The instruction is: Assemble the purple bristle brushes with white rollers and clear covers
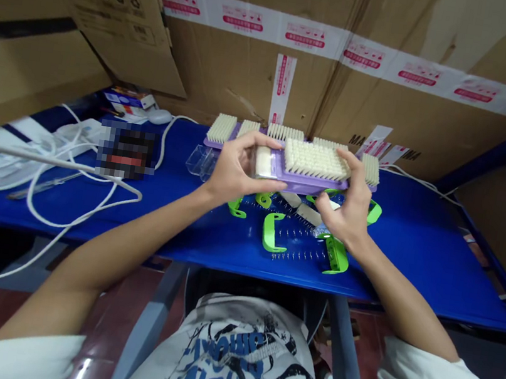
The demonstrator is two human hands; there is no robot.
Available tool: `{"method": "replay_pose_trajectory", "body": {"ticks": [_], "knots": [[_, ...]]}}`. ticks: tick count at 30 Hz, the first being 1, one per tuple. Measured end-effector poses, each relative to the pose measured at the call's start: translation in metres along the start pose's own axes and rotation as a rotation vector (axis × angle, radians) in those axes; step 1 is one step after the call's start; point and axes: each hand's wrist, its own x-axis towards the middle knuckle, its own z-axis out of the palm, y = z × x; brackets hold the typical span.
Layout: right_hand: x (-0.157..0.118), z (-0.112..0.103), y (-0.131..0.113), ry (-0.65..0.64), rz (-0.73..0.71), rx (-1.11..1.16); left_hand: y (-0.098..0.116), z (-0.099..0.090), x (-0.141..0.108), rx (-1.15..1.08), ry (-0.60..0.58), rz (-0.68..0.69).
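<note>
Above the table, both hands grip a purple scrubbing brush, its cream bristles facing up. My left hand closes round its left end, where a whitish, partly clear piece shows between thumb and fingers. On the right end, my right hand has its fingers on top and its thumb low at the front edge. More purple brushes lie bristles up in a row behind. Bright green handles and several small screws are spread on the table below the held brush.
A blue-covered table runs across. Clear plastic pieces sit left of the brushes. White cables tangle on the left near a pixelated dark object and a small box. Large cardboard stands behind.
</note>
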Motion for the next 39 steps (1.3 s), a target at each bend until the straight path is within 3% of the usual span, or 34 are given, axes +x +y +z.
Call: {"method": "replay_pose_trajectory", "body": {"ticks": [4, 9, 13, 19, 25, 28, 32, 36, 39], "knots": [[0.000, 0.003, -0.003, 0.045, 0.092, -0.055, 0.008, 0.017, -0.015, 0.122, 0.072, 0.045], [0.009, -0.004, 0.014, -0.044, 0.076, 0.131, -0.005, 0.012, -0.013, -0.002, 0.054, -0.028], [0.017, -0.023, 0.033, -0.111, 0.123, 0.203, -0.011, -0.003, -0.003, -0.059, 0.019, -0.099], [0.029, -0.048, 0.042, -0.180, 0.132, 0.416, -0.011, -0.025, 0.013, -0.111, 0.086, -0.139], [0.031, -0.086, 0.085, -0.116, 0.262, 0.457, -0.032, -0.062, 0.028, -0.208, 0.207, -0.218], [0.028, -0.100, 0.095, -0.284, 0.245, 0.415, -0.046, -0.082, 0.032, -0.270, 0.244, -0.277], [0.025, -0.086, 0.076, -0.514, 0.039, 0.242, -0.055, -0.085, 0.032, -0.308, 0.242, -0.311], [0.022, -0.060, 0.055, -0.588, -0.156, 0.080, -0.049, -0.066, 0.027, -0.331, 0.297, -0.379], [0.019, -0.051, 0.050, -0.607, -0.211, 0.028, -0.039, -0.049, 0.021, -0.297, 0.238, -0.351]]}}
